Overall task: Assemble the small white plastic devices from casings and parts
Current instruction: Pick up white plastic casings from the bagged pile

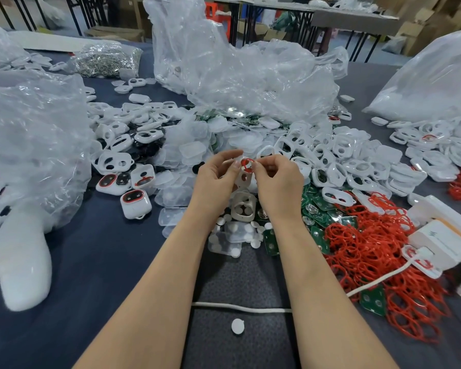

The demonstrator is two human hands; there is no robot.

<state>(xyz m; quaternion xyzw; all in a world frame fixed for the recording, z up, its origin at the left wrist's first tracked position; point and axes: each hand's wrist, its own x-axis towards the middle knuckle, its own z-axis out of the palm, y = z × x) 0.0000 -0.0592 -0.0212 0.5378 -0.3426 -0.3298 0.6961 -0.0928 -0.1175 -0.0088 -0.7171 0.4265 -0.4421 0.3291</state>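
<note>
In the head view the left hand (216,175) and the right hand (277,177) meet above the middle of the table (104,262). Both have fingers curled in and thumbs forward, and between them they pinch one white casing (243,179) with a red ring (246,165) at its upper opening. The casing sits right between the two sets of fingertips, raised off the table. Its lower half hangs below the thumbs and is partly hidden by them, so I cannot tell whether the ring is seated in its groove or only laid on. The main risk, as I judge it, is the thin soft ring: pressed unevenly, it could twist, pop out on one side or get trapped under the rim. The hold looks like a light fingertip one at the top end only, so a hard push could make the casing pivot or slip. It would then drop into the clutter just beneath, where a second casing (244,207), white discs (254,243) and green boards (316,202) lie. The heap of red rings (370,251) lies near the right forearm, and a white cable (240,307) runs under both forearms, so a sweep of the arm could drag tangled rings or snag the cable. White devices (135,204) with rings fitted lie well apart to the left
</note>
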